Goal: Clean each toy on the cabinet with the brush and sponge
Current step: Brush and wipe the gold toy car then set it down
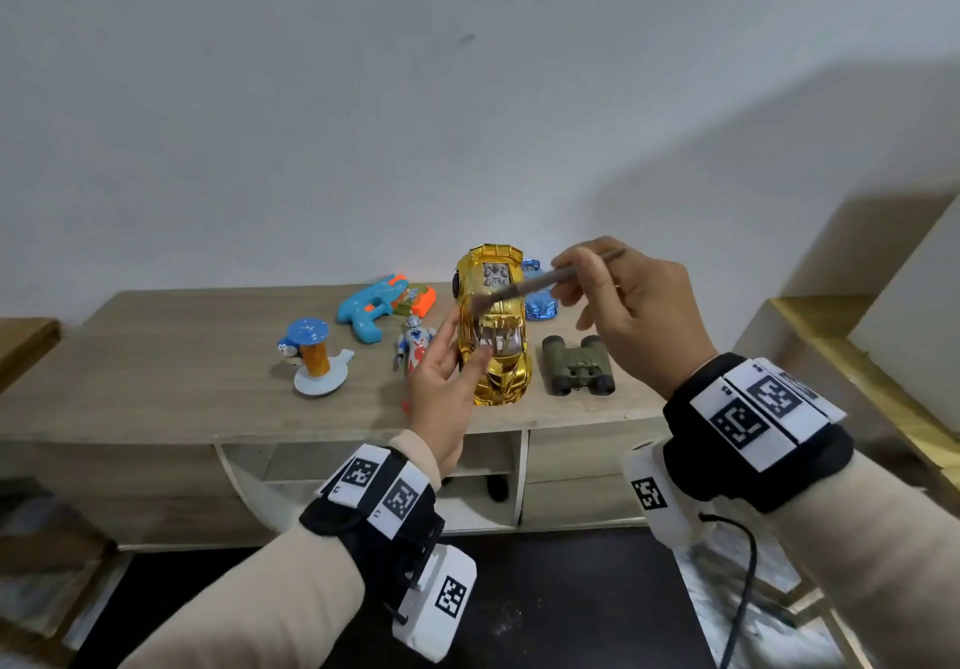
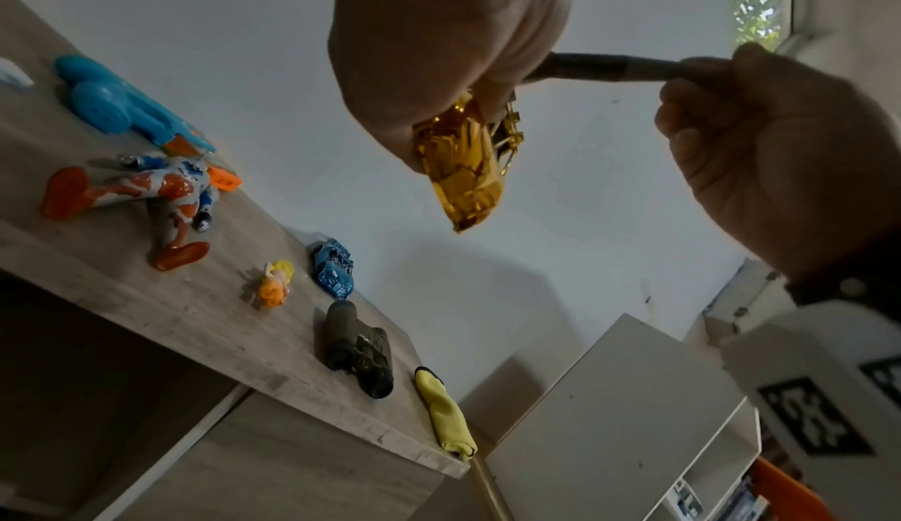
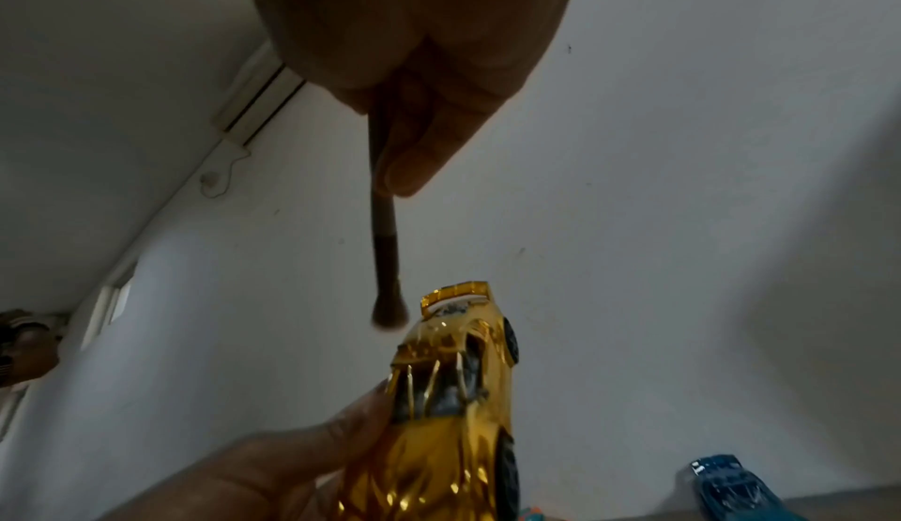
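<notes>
A shiny gold toy car (image 1: 495, 325) (image 2: 463, 167) (image 3: 448, 406) is held up above the wooden cabinet top (image 1: 182, 382), gripped along its side by my left hand (image 1: 447, 382) (image 2: 439, 47) (image 3: 273, 467). My right hand (image 1: 628, 304) (image 2: 780, 167) (image 3: 419, 67) pinches a thin brown brush (image 1: 540, 283) (image 2: 619, 67) (image 3: 382, 228). The bristle tip (image 3: 389, 315) sits by the car's rear roof, near the spoiler; whether it touches is unclear. A yellow cloth or sponge (image 2: 446, 417) lies at the cabinet's right end.
On the cabinet lie a blue water gun (image 1: 369, 309), a red-and-silver action figure (image 1: 413, 348) (image 2: 146, 198), a blue-capped figurine toy (image 1: 314, 356), green binoculars (image 1: 576, 364) (image 2: 360, 352), a small blue car (image 1: 540, 299) (image 2: 334, 267) (image 3: 731, 487) and a small orange doll (image 2: 275, 284). A white wall stands behind.
</notes>
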